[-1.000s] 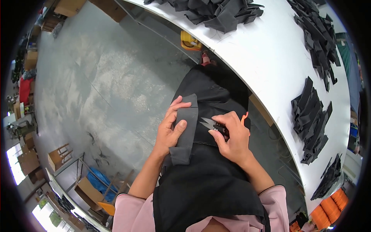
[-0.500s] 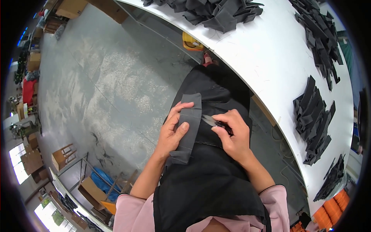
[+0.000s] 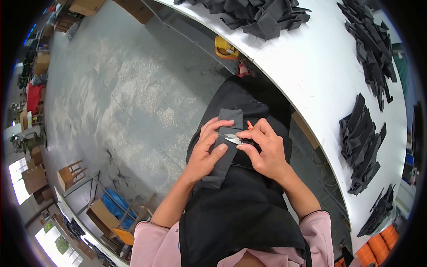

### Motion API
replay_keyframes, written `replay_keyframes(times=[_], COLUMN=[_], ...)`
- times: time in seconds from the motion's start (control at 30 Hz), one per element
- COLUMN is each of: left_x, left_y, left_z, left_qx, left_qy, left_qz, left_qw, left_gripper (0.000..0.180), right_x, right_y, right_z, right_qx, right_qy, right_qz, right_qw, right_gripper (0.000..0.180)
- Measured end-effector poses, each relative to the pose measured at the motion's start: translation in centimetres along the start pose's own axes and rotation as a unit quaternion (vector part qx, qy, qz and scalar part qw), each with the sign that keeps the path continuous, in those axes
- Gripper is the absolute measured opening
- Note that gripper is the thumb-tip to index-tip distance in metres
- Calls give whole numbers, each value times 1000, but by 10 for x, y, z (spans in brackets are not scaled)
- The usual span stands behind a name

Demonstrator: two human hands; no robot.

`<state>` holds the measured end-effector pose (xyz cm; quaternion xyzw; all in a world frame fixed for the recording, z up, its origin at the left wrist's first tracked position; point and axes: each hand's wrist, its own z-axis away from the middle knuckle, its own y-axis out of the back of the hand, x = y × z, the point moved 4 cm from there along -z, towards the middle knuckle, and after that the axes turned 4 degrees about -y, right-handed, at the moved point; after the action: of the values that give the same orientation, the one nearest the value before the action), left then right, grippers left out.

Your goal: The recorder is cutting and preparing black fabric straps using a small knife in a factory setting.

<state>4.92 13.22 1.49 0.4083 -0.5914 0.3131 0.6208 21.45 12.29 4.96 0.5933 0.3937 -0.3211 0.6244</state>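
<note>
Hands closed — left (image 3: 205, 153) gripping a grey fabric strip (image 3: 224, 149), right (image 3: 263, 151) pinching thread snips (image 3: 235, 139) — beside a white surface (image 3: 311, 66) strewn with dark fabric piles (image 3: 362, 142), above a grey concrete floor (image 3: 111, 89).

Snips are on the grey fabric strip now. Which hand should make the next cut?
Probably the right hand: it holds the small thread snips, blades pointing at the grey fabric strip. The left hand grips that strip flat over the lap and looks best left steadying it.

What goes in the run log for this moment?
left hand: holds grey fabric strip | right hand: holds thread snips on strip | over black apron
</note>
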Motion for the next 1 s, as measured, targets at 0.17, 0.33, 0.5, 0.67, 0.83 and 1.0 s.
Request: replay_keyframes(times=[0.17,0.33,0.5,0.67,0.83,1.0], left_x=[-4,-7,-4,-33,-43,-50], left_y=[0,0,-1,3,6,-3], left_z=[3,4,4,-10,-28,-35], left_qx=[4,14,39,174,223,191], left_qy=[15,31,45,194,254,294], left_qz=[26,66,104,136,150,187], left_qw=[1000,997,993,956,929,918], left_gripper=[28,27,24,29,32,29], right_x=[5,2,-2,40,-15,-9], right_y=[-1,1,-1,-9,-9,-29], right_z=[5,4,4,11,39,19], right_qx=[35,19,24,60,23,41], right_qy=[36,-15,17,-116,15,98], right_qz=[5,-32,20,-153,-23,30], right_qw=[999,999,999,979,999,994], right_gripper=[17,19,18,26,39,29])
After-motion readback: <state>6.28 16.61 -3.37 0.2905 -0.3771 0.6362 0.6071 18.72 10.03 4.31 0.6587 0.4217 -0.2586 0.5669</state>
